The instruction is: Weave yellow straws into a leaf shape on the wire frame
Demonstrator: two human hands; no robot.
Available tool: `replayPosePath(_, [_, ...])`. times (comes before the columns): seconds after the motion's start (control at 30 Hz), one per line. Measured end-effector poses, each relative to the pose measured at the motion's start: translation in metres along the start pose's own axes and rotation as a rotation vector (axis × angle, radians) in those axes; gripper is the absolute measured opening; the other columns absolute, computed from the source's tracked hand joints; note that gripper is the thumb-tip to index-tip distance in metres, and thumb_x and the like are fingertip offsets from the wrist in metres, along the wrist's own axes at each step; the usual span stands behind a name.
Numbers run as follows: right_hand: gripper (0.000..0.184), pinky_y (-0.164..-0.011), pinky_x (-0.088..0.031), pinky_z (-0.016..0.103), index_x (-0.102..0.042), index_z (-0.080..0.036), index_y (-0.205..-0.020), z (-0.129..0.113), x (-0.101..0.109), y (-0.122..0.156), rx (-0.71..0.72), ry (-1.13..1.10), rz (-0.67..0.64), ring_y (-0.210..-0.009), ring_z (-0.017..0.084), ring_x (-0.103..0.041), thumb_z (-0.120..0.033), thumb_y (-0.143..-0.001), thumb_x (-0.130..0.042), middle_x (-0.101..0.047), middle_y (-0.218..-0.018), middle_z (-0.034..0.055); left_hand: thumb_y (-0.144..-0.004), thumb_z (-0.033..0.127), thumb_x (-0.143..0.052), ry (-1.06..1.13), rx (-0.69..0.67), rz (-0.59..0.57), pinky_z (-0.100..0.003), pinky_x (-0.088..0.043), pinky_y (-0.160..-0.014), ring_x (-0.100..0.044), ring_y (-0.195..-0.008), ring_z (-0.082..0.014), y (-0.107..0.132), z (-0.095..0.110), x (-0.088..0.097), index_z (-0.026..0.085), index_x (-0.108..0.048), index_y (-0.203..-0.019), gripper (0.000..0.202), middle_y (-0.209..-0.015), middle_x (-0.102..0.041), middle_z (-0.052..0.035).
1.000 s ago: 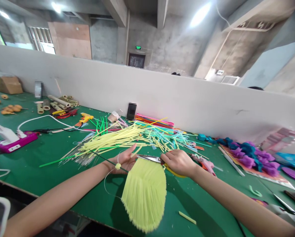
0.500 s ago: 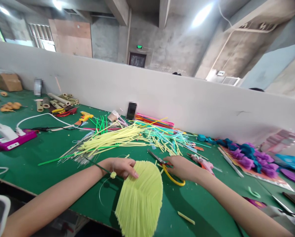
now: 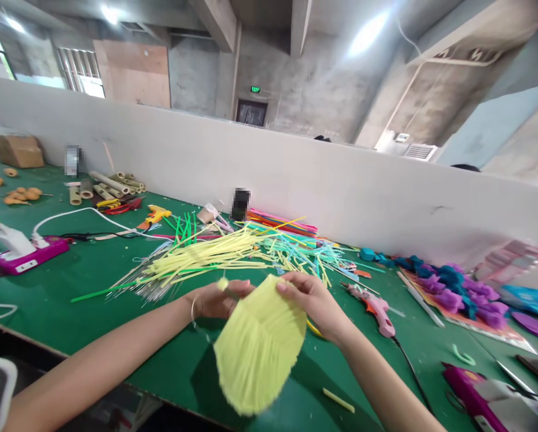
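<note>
A fuzzy pale-yellow leaf shape (image 3: 260,351), made of side-by-side pipe cleaners, is tilted over the table between both hands. My right hand (image 3: 312,303) pinches its upper right edge, thumb on the front. My left hand (image 3: 219,299) is closed at the upper left edge, some fingers hidden behind the leaf. A small yellow ball (image 3: 223,284) shows just above that hand, and a thin clear line loops by the wrist. Part of the scissors' yellow handle (image 3: 314,329) peeks out below my right hand; whether it is still held I cannot tell.
Behind the hands lies a heap of yellow pipe cleaners (image 3: 206,252). A pink glue gun (image 3: 379,312) with its cord is on the right, near a purple power strip (image 3: 471,393). Farther left are a yellow glue gun (image 3: 157,215) and another power strip (image 3: 30,255).
My right hand has come left from the scissors and now pinches the leaf's edge. The leaf has turned and lifted slightly; my left thumb no longer shows on its front.
</note>
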State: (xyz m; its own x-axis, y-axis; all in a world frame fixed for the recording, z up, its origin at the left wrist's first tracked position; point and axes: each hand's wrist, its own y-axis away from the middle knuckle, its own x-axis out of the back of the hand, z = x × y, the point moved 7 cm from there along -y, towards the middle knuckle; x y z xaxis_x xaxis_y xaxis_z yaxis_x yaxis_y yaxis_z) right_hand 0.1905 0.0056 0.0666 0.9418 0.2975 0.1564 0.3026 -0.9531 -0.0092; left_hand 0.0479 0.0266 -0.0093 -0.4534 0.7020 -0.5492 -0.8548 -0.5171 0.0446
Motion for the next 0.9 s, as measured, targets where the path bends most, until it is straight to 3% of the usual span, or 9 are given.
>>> replayPosePath(0.13, [0.034,-0.057,-0.046,0.025,-0.060,-0.022,-0.092,0.018,0.027,0.004,0.092,-0.320,0.335,-0.067,0.016,-0.063,-0.050,-0.076,-0.071,-0.070,-0.085,0.0022,-0.088,0.064,-0.039,0.266,-0.024,0.015,-0.040,-0.038,-0.102,-0.057,-0.117,-0.0302,-0.005,0.013,-0.008,0.009,-0.066,-0.115,0.067,-0.113,-0.069,-0.0148])
replayPosePath(0.23, [0.038,-0.051,-0.045,0.025,-0.058,-0.023,-0.094,0.037,0.040,0.005,0.114,-0.372,0.533,-0.064,0.017,-0.064,-0.053,-0.074,-0.070,-0.071,-0.086,0.0022,-0.083,0.074,-0.037,0.312,-0.151,0.093,-0.043,-0.041,-0.099,-0.057,-0.118,-0.0325,-0.007,0.025,-0.001,0.013,-0.063,-0.120,0.076,-0.117,-0.068,-0.0145])
replayPosePath(0.3, [0.039,-0.049,-0.044,0.025,-0.057,-0.024,-0.095,0.044,0.044,0.007,0.127,-0.378,0.614,-0.063,0.018,-0.064,-0.054,-0.074,-0.069,-0.071,-0.087,0.0022,-0.083,0.072,-0.041,0.268,-0.231,0.149,-0.043,-0.047,-0.092,-0.060,-0.113,-0.0317,-0.006,0.031,0.005,0.017,-0.060,-0.124,0.071,-0.119,-0.068,-0.0133])
replayPosePath(0.37, [0.039,-0.048,-0.043,0.025,-0.055,-0.024,-0.095,0.045,0.042,0.008,0.135,-0.376,0.626,-0.063,0.018,-0.063,-0.054,-0.075,-0.068,-0.070,-0.086,0.0020,-0.086,0.059,-0.050,0.193,-0.283,0.241,-0.038,-0.051,-0.085,-0.064,-0.106,-0.0281,-0.005,0.033,0.012,0.020,-0.058,-0.127,0.057,-0.119,-0.068,-0.0119])
replayPosePath(0.5, [0.036,-0.053,-0.046,0.026,-0.059,-0.022,-0.091,0.039,0.029,0.008,0.125,-0.326,0.508,-0.071,0.020,-0.065,-0.053,-0.075,-0.068,-0.070,-0.084,0.0034,-0.085,0.034,-0.065,0.073,-0.348,0.455,-0.031,-0.052,-0.079,-0.068,-0.094,-0.0223,-0.002,0.034,0.026,0.020,-0.060,-0.125,0.043,-0.110,-0.071,-0.0096])
replayPosePath(0.7, [0.039,-0.064,-0.050,0.030,-0.066,-0.020,-0.092,0.040,0.036,0.007,0.146,-0.241,0.532,-0.080,0.024,-0.066,-0.056,-0.077,-0.065,-0.072,-0.086,0.0056,-0.082,0.034,-0.070,-0.032,-0.365,0.489,-0.027,-0.052,-0.076,-0.069,-0.088,-0.0201,-0.003,0.036,0.028,0.018,-0.064,-0.122,0.044,-0.102,-0.074,-0.0091])
replayPosePath(0.9, [0.035,-0.058,-0.046,0.027,-0.066,-0.021,-0.093,0.055,0.043,0.001,0.099,-0.260,0.496,-0.065,0.019,-0.064,-0.051,-0.074,-0.069,-0.071,-0.076,0.0017,-0.079,0.039,-0.070,-0.088,-0.348,0.538,-0.030,-0.051,-0.078,-0.068,-0.088,-0.0223,-0.001,0.038,0.026,0.017,-0.067,-0.117,0.044,-0.103,-0.073,-0.0100])
